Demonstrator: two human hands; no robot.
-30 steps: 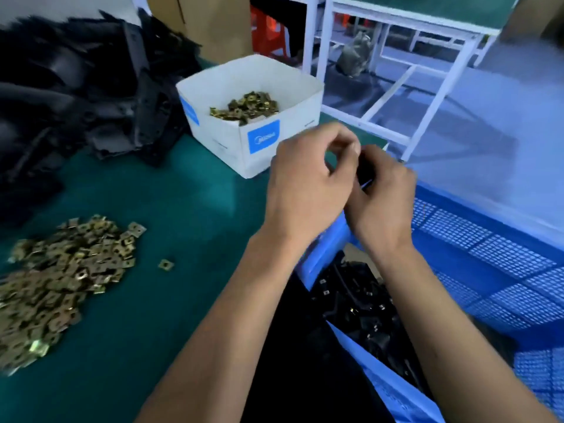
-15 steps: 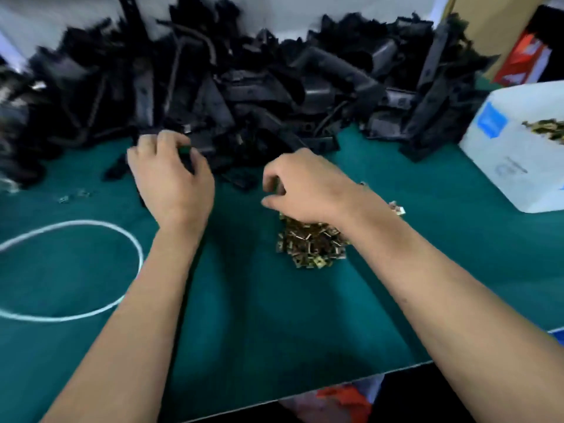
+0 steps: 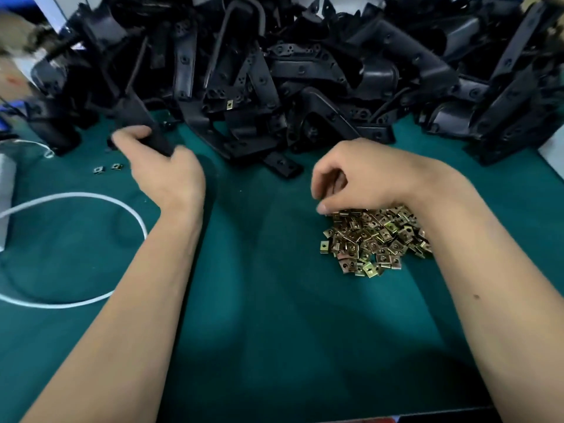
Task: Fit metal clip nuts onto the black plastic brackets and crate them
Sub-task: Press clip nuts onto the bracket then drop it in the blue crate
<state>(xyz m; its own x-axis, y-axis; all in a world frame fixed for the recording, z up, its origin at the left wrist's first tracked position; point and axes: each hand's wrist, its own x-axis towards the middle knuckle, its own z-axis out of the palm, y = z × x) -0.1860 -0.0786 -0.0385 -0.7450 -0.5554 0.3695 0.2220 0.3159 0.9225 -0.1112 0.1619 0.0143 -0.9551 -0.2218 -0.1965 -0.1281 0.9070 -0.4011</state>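
A big heap of black plastic brackets [image 3: 305,71] fills the far side of the green table [image 3: 274,315]. My left hand [image 3: 164,175] grips one black bracket [image 3: 143,123] at the heap's front left edge, thumb and fingers wrapped round its lower end. A pile of brass-coloured metal clip nuts [image 3: 372,239] lies right of centre. My right hand [image 3: 375,175] hovers over the pile's far edge with fingers curled down and the thumb tip touching the nuts. Whether it pinches a nut is hidden under the fingers. No crate is in view.
A white cable [image 3: 91,196] loops across the mat at the left, running to a pale device [image 3: 6,190] at the edge. Two loose clip nuts [image 3: 106,167] lie beside my left hand. A white box corner [image 3: 552,157] shows at the far right.
My view swung from the blue crate back to the table. My left hand has closed round a bracket at the heap's edge. My right hand has stayed over the nut pile.
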